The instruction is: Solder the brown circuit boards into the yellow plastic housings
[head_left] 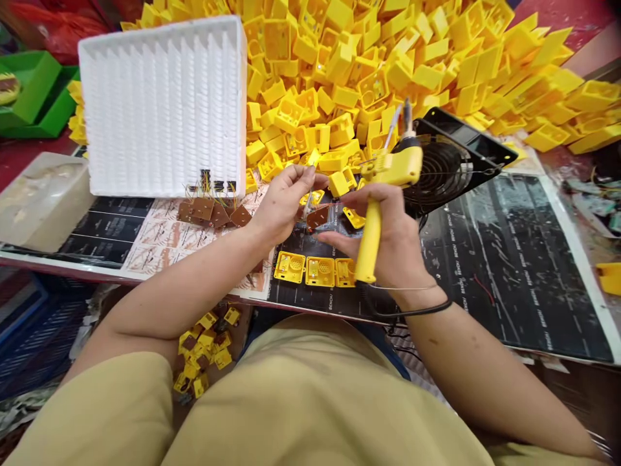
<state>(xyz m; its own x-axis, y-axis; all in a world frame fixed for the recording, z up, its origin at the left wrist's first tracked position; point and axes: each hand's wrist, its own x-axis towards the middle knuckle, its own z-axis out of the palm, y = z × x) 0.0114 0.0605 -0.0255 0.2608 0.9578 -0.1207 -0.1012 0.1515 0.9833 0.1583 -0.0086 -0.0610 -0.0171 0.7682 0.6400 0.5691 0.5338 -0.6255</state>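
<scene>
Black printed bench mat (504,259) gives open room right of the right hand (395,243); near edge just this side of the grip. Heaped yellow plastic casings (334,97) crowd the far side. Right hand carries yellow soldering gun (392,167): handle slopes nearward, metal tip points away, long axis roughly fore-aft; thumb and fingertips apart. Left hand (281,200): fingertips pinched together on something thin, too small to tell. Brown flat circuit board (317,219) sits between the hands, contact unclear. Three open casings (321,271) in a row, just nearer. Square black fan (444,165) beyond gun; ribbed white foam block (162,110) beyond left hand, leftward.
</scene>
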